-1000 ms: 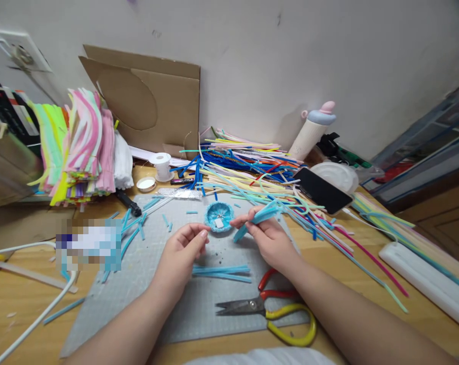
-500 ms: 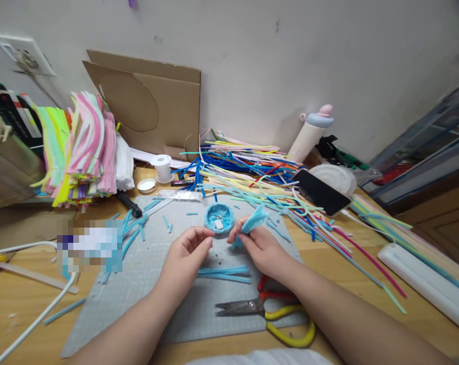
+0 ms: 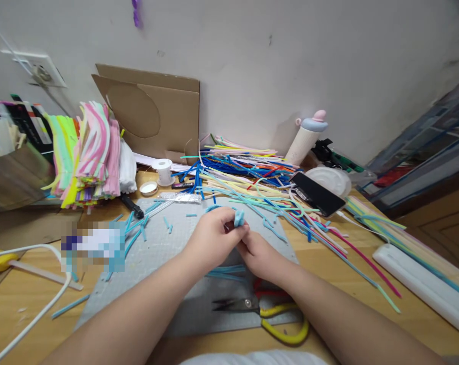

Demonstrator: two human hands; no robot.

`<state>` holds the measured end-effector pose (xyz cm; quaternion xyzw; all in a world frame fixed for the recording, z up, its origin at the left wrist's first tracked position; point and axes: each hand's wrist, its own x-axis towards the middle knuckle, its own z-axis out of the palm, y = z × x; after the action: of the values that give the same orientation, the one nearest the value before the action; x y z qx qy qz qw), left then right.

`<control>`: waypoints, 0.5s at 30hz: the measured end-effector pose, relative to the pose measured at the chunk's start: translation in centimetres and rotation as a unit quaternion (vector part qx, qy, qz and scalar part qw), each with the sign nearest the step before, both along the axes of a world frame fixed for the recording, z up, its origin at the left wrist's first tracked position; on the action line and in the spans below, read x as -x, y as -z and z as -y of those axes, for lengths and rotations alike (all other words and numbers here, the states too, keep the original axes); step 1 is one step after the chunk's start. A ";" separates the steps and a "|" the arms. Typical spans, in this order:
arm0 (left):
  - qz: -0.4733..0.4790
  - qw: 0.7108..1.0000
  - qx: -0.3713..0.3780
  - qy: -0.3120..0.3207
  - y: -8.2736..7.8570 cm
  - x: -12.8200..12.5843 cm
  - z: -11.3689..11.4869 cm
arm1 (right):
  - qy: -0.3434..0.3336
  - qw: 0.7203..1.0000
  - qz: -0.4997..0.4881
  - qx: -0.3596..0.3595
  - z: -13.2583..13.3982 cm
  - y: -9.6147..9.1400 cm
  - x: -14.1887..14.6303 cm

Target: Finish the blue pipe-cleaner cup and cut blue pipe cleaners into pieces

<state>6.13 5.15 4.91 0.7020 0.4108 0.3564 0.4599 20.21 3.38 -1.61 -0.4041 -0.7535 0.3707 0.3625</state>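
My left hand [image 3: 216,235] is closed, its fingers curled around a light-blue fuzzy pipe cleaner bunch [image 3: 239,218] that pokes out above the thumb. Just under it, my right hand [image 3: 257,256] is closed against the same bunch, and its fingertips are partly hidden behind my left hand. A blue fuzzy bowl [image 3: 213,208] sits behind my left hand, which covers all but a bit of its rim. Below the hands, several cut blue pipe cleaners [image 3: 227,274] lie on the grey cutting mat [image 3: 183,309]. Scissors [image 3: 248,304] with red and yellow handles rest near the mat's front edge.
A heap of coloured pipe cleaners [image 3: 244,170] lies at the back, beside a phone [image 3: 318,192] and a tilted bottle [image 3: 307,139]. Bundled pipe cleaners [image 3: 96,152], a spool [image 3: 163,172] and cardboard [image 3: 176,111] stand at left. A white power strip [image 3: 419,289] lies right.
My left hand has moved right and up, from apart to touching my right hand, and closed on the blue bunch. It now covers most of the bowl. The view has shifted slightly.
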 end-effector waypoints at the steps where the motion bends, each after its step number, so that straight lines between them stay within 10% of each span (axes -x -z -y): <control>1: 0.027 0.999 0.042 -0.003 0.2 -0.1 -0.2 | 0.005 1.000 0.002 0.009 0.0 0.1 0.0; 15: 0.140 0.979 0.145 0.032 0.5 -0.4 -0.5 | 0.002 1.000 0.022 -0.009 -0.1 1.9 -0.1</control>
<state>6.52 5.67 4.38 0.5838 0.3669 0.3730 0.6208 20.30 3.51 -3.50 -0.4103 -0.7636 0.3542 0.3507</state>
